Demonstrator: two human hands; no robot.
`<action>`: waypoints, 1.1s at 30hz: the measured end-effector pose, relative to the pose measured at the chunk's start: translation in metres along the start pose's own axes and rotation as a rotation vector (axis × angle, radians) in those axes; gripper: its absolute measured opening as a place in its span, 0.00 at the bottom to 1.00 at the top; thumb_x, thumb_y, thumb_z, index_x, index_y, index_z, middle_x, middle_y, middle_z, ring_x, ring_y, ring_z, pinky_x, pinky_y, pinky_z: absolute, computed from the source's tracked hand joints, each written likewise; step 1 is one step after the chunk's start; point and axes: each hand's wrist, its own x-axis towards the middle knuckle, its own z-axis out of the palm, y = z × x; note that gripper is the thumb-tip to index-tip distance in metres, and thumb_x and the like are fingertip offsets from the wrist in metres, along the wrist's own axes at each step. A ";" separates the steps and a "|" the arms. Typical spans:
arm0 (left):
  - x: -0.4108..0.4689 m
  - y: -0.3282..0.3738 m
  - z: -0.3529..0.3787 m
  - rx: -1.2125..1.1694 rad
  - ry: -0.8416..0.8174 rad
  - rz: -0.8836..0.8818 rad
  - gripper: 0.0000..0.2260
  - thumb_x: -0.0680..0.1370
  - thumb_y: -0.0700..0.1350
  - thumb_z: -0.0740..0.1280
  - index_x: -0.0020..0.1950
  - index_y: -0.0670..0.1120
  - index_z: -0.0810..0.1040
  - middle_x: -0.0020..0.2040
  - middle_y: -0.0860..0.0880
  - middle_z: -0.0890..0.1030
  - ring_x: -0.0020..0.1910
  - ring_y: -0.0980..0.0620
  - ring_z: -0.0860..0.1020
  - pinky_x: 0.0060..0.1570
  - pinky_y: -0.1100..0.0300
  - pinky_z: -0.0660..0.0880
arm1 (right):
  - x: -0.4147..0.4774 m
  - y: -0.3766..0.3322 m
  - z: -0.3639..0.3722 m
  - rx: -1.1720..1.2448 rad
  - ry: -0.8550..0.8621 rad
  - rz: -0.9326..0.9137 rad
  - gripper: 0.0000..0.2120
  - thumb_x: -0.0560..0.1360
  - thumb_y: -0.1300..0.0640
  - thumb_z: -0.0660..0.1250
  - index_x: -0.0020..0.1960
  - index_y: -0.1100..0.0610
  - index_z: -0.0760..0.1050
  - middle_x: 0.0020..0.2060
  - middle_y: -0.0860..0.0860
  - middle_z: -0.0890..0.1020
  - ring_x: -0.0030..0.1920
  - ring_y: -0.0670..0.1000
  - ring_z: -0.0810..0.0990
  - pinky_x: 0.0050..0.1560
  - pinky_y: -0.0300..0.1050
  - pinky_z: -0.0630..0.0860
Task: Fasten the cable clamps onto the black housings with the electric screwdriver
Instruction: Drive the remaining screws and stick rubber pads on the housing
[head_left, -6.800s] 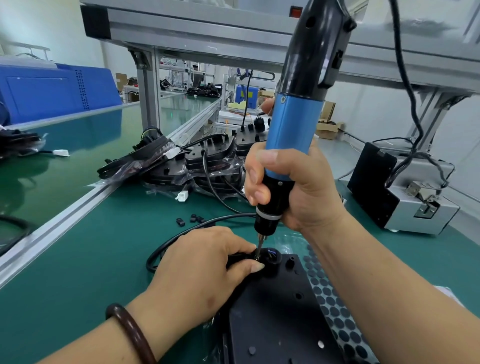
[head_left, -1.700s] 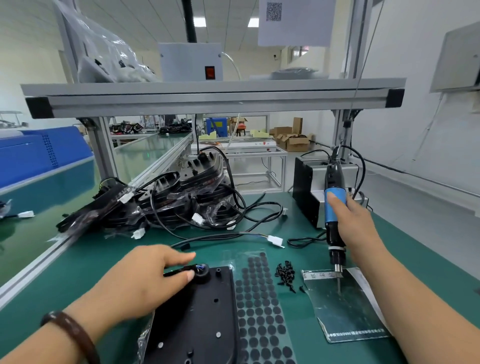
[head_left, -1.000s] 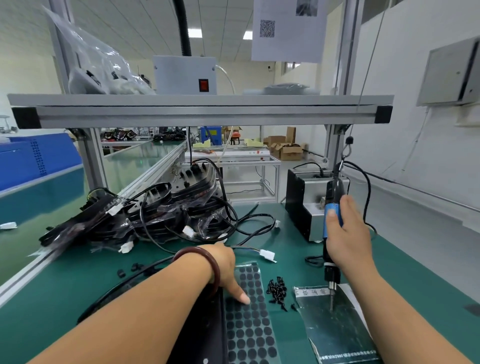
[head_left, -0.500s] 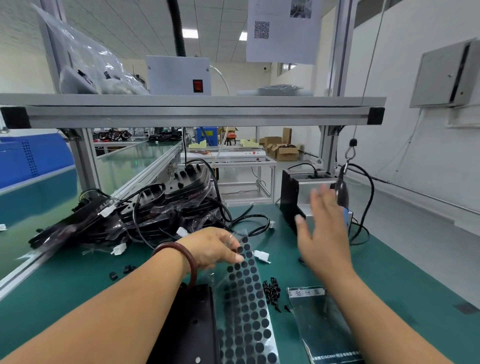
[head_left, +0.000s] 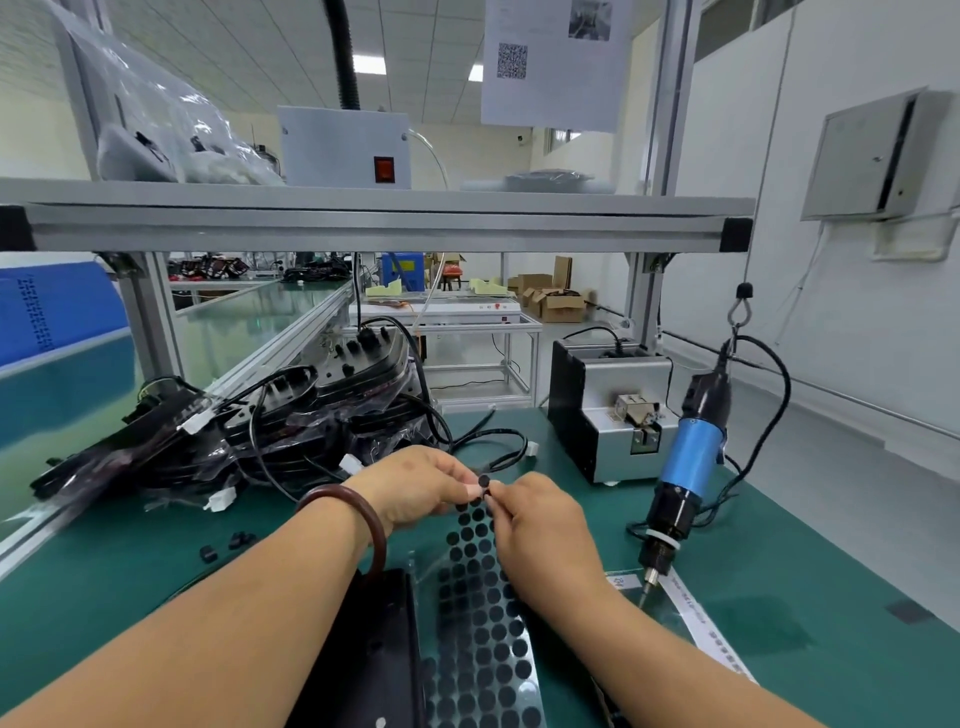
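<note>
My left hand (head_left: 415, 488) pinches the lifted far end of a clear sheet of round black pads (head_left: 478, 623). My right hand (head_left: 540, 525) meets it there, its fingertips pinching one small black pad (head_left: 484, 480). A flat black housing (head_left: 379, 649) lies under my left forearm, left of the sheet. The blue and black electric screwdriver (head_left: 685, 467) hangs by its hook and cord at the right, held by nobody, its bit over a shiny bag (head_left: 675, 613). Small black cable clamps (head_left: 223, 545) lie loose on the green mat.
A pile of bagged black housings with cables (head_left: 260, 431) fills the back left. A grey screw feeder box (head_left: 608, 410) stands behind the screwdriver. An aluminium shelf frame (head_left: 363, 218) spans overhead. A conveyor rail (head_left: 47, 530) bounds the left.
My right hand let go of the screwdriver, which now hangs free, and came left to the sheet. My left hand left the housing and lifted the sheet's far end.
</note>
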 end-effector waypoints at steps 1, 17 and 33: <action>0.000 0.000 0.000 0.004 -0.003 -0.005 0.05 0.75 0.41 0.70 0.39 0.47 0.80 0.23 0.58 0.75 0.22 0.64 0.70 0.21 0.72 0.63 | 0.000 0.000 0.000 -0.008 -0.004 -0.001 0.13 0.81 0.53 0.58 0.51 0.57 0.80 0.41 0.52 0.76 0.43 0.52 0.75 0.44 0.45 0.72; -0.009 -0.002 0.000 -0.023 0.047 0.048 0.02 0.73 0.38 0.72 0.40 0.43 0.83 0.32 0.53 0.80 0.31 0.60 0.77 0.37 0.66 0.77 | 0.002 -0.002 -0.004 0.073 -0.046 -0.071 0.12 0.80 0.57 0.61 0.55 0.56 0.82 0.45 0.53 0.81 0.47 0.53 0.78 0.50 0.45 0.74; -0.013 0.006 0.004 0.252 0.100 0.140 0.05 0.74 0.43 0.71 0.38 0.50 0.83 0.25 0.61 0.78 0.27 0.68 0.74 0.34 0.75 0.64 | 0.001 -0.002 -0.004 0.022 -0.022 -0.030 0.11 0.80 0.55 0.59 0.49 0.57 0.79 0.43 0.52 0.80 0.45 0.52 0.77 0.47 0.43 0.69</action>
